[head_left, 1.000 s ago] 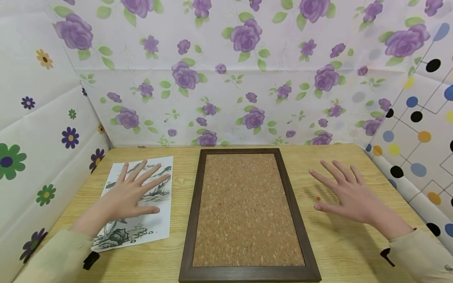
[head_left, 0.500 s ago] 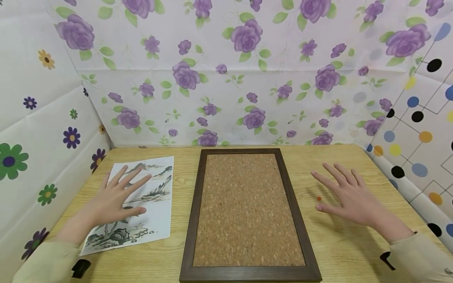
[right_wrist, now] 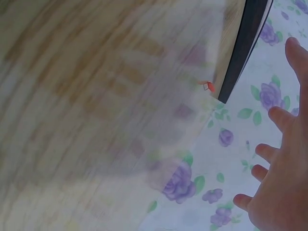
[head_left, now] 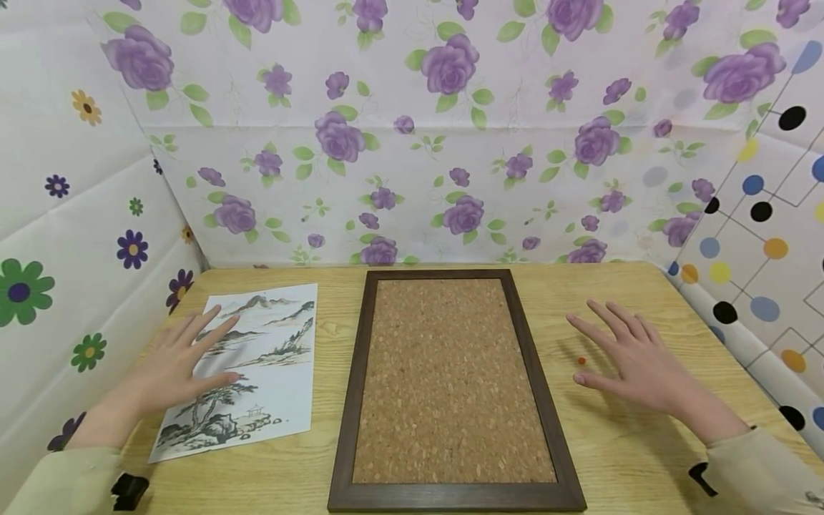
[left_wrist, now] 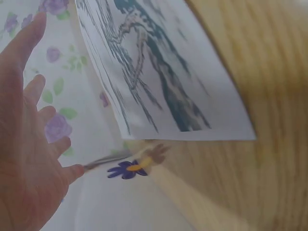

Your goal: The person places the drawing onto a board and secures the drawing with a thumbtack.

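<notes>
My left hand [head_left: 164,375] hovers over the left side of a white sheet with an ink landscape [head_left: 277,390], fingers spread and holding nothing. In the left wrist view that hand [left_wrist: 29,139] is apart from the sheet [left_wrist: 159,72]. A cork board [head_left: 450,379] in a dark brown frame lies flat in the middle. To its right my right hand [head_left: 637,361] is held above the table, fingers spread, with nothing in it. Near its thumb lies a tiny orange-red object [head_left: 582,361]. The right wrist view shows this small object [right_wrist: 209,86] too; its kind is unclear.
The light wood table [head_left: 302,479] meets a purple-rose cloth wall [head_left: 399,179] at the back. A flower-print cloth [head_left: 64,222] stands on the left and a dotted cloth [head_left: 772,279] on the right.
My left hand has moved left, uncovering more of the landscape sheet. The right hand has stayed almost in place. Sheet and cork board lie as before.
</notes>
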{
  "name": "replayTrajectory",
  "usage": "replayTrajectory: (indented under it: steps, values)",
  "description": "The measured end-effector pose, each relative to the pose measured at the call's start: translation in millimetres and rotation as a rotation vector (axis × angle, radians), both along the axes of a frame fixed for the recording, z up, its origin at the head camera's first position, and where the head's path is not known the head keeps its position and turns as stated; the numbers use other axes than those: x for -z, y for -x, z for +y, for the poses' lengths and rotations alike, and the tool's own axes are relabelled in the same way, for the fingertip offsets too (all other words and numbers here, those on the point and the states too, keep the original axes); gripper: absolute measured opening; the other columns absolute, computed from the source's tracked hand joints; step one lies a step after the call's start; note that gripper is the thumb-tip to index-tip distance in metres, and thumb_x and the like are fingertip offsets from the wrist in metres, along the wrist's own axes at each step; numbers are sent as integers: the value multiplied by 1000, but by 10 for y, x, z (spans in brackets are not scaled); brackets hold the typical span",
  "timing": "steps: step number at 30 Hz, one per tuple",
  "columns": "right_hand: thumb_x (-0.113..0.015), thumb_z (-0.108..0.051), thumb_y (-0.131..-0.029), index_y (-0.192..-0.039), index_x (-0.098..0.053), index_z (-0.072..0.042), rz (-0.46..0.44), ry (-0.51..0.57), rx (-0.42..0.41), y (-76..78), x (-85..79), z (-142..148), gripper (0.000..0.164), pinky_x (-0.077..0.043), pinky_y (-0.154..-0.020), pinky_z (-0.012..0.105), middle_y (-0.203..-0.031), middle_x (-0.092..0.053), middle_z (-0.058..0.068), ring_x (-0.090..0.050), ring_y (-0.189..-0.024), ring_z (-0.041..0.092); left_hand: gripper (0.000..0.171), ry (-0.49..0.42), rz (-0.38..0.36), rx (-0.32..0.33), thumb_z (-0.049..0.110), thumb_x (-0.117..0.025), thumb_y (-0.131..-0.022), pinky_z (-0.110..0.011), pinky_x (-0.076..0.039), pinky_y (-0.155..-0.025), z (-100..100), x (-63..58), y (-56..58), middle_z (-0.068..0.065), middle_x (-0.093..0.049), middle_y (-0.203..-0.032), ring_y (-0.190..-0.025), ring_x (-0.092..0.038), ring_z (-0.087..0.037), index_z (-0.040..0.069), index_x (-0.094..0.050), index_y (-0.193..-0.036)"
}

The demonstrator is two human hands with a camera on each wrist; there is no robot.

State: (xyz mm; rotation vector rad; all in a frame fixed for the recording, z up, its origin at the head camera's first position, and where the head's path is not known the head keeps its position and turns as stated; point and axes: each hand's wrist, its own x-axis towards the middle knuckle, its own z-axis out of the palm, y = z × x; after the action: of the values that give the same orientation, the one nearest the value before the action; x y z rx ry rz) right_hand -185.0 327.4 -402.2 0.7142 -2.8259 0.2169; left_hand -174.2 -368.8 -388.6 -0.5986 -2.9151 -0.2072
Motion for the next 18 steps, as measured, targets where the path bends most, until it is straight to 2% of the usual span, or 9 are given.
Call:
replayTrajectory:
  steps: [3, 9, 13, 18]
  values:
    - [-69, -56, -86, -157, -26, -33, 9, 3, 1, 2, 11, 2, 87, -14, -112, 75, -168, -12, 8, -12, -152, 42, 96, 10, -27, -27, 52, -68, -87, -81, -17, -106, -40, 4, 1, -16, -4, -167, -144, -18, -57, 30, -11, -161]
    - [-71, -54, -84, -157, -28, -32, 49, 1, -14, 15, 39, -9, 87, -25, -105, 73, -167, -16, 8, -23, -146, 47, 96, -67, -104, -62, 47, -69, -88, -85, -19, -99, -79, 19, -27, -22, -5, -166, -142, -19, -59, 24, -11, -161]
    - [-72, -53, -84, -157, -29, -32, 49, 14, -7, 15, 56, -18, 87, -26, -104, 74, -166, -17, 8, -23, -147, 46, 98, -101, -141, -80, 46, -69, -88, -86, -19, -96, -104, 36, -34, -26, -4, -164, -138, -21, -64, 24, -7, -161]
    - [-72, -53, -84, -156, -29, -33, 36, 36, 9, 7, 84, -21, 86, -26, -103, 77, -166, -18, 8, -19, -150, 43, 103, -122, -170, -99, 46, -71, -87, -86, -24, -93, -141, 65, -36, -36, -10, -159, -130, -28, -69, 25, -2, -161]
